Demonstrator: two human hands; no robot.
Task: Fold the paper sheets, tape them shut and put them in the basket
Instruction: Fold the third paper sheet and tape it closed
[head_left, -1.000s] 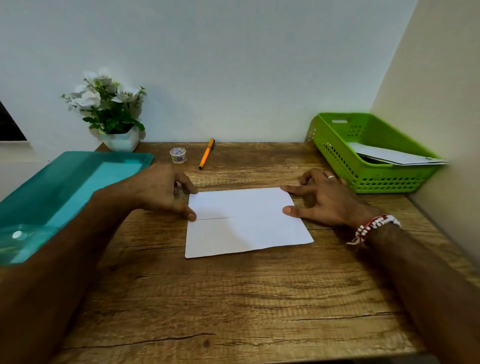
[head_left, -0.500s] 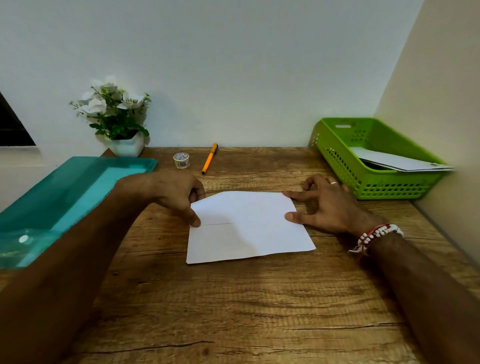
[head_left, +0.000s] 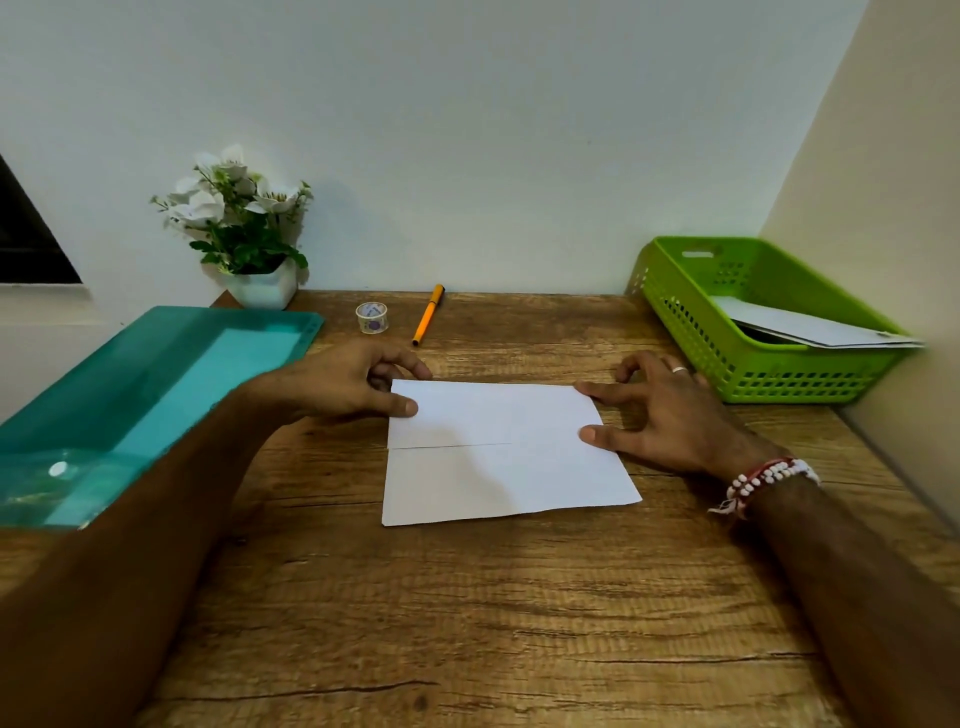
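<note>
A white paper sheet (head_left: 498, 457) lies flat on the wooden table, its top flap folded down to a seam across the middle. My left hand (head_left: 348, 384) rests at the sheet's top left corner, thumb pressing on the flap and index fingertip at the fold. My right hand (head_left: 670, 421) presses the flap's right edge with thumb and index finger. A small tape roll (head_left: 371, 317) stands behind the sheet. The green basket (head_left: 675, 322) at the right holds folded papers (head_left: 810, 327).
An orange pen (head_left: 428, 314) lies beside the tape roll. A teal plastic folder (head_left: 156, 384) covers the table's left side. A white pot with flowers (head_left: 260, 291) stands at the back left. Walls close in behind and on the right.
The flap's top left corner, lifted half a second ago, now lies flat under my left thumb. My right hand has stayed at the right edge.
</note>
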